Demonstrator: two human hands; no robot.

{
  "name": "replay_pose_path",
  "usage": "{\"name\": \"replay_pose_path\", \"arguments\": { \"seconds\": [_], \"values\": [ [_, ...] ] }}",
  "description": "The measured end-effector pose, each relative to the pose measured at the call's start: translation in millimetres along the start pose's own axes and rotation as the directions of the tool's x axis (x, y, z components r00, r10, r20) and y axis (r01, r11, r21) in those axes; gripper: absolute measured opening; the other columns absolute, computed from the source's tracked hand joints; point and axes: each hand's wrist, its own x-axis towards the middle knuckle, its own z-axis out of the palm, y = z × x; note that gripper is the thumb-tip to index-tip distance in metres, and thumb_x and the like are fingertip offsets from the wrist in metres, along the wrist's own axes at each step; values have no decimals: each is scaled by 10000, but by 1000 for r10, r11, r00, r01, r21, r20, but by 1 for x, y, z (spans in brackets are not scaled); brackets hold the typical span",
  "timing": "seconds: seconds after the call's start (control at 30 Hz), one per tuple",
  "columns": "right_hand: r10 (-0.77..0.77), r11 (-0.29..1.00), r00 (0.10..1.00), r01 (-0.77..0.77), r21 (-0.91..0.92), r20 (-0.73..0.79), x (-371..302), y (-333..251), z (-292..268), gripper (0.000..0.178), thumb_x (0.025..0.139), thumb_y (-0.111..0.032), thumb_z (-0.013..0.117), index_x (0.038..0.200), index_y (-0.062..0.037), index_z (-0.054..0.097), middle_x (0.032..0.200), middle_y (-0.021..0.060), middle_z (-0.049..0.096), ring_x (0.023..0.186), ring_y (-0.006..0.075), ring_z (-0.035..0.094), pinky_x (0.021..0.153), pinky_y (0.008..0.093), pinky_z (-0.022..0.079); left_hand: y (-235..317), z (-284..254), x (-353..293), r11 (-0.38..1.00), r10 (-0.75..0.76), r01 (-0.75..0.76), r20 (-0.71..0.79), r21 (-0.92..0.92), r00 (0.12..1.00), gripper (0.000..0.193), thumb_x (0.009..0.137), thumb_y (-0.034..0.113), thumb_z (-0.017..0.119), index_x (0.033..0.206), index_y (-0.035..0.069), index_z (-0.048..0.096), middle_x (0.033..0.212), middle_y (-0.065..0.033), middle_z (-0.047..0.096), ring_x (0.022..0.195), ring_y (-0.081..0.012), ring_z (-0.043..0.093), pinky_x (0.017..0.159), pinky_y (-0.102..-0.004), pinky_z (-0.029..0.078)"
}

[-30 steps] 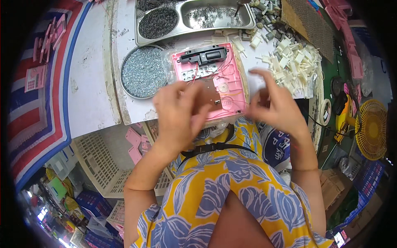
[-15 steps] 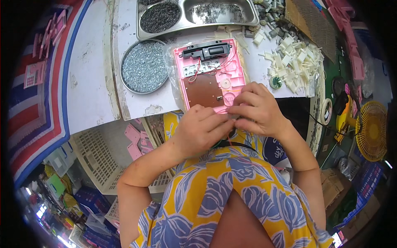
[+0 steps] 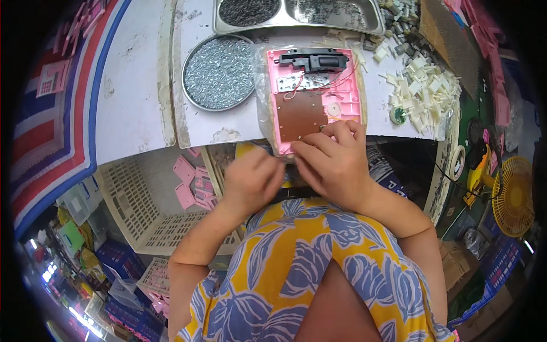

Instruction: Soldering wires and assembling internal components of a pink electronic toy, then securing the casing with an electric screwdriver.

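Observation:
A pink plastic casing (image 3: 347, 94) lies open near the table's front edge, on a plastic-wrapped pad. Inside it are a brown circuit board (image 3: 299, 117), a black module (image 3: 319, 61) at the far end, a silvery plate (image 3: 293, 84) and thin red wires. My right hand (image 3: 336, 162) bends over the casing's near right corner, fingers touching it; the fingertips partly cover what they press on. Off the near left corner, my left hand (image 3: 253, 179) is apart from the casing, fingers curled and motion-blurred. Whatever it might hold is hidden.
Left of the casing stands a round tray (image 3: 219, 74) of small silvery screws. A steel tray (image 3: 336, 28) holds dark small parts behind. White plastic pieces (image 3: 424, 88) are heaped at right. Below the table's left side is a cream crate (image 3: 134, 199) with pink casings; a yellow fan (image 3: 513, 196) stands right.
My left hand has drawn back from the casing's near edge toward the left. My right hand stays at the casing, its fingers reaching further along the near edge. The whole view has shifted slightly.

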Motion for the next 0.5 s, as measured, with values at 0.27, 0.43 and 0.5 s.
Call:
{"name": "replay_pose_path", "arguments": {
  "seconds": [0.27, 0.43, 0.5],
  "values": [
    [-2, 999, 998, -1, -54, -59, -4, 1, 14, 176, 781, -249, 789, 864, -147, 673, 918, 0, 618, 884, 249, 543, 878, 469, 360, -1, -41, 7, 998, 55, -48, 336, -30, 940, 173, 870, 151, 721, 1026, 89, 678, 864, -107, 604, 780, -328, 648, 650, -427, 525],
    [-42, 998, 995, 38, 50, 88, 9, 12, -12, 182, 782, -221, 804, 900, -132, 698, 938, 25, 650, 892, 271, 578, 887, 450, 404, -14, -17, 35, 963, 207, -198, 33, -180, 978, 205, 838, 122, 795, 1013, 72, 702, 791, -108, 574, 696, -314, 600, 601, -410, 486],
    [-121, 962, 986, 87, 260, 119, 26, 38, -51, 153, 795, -174, 797, 912, -112, 719, 920, 50, 675, 863, 265, 606, 869, 422, 445, -16, -29, 44, 944, 308, -295, 72, -145, 949, 188, 837, 136, 800, 995, 85, 712, 778, -94, 558, 676, -300, 598, 583, -407, 483]
  ]
}}
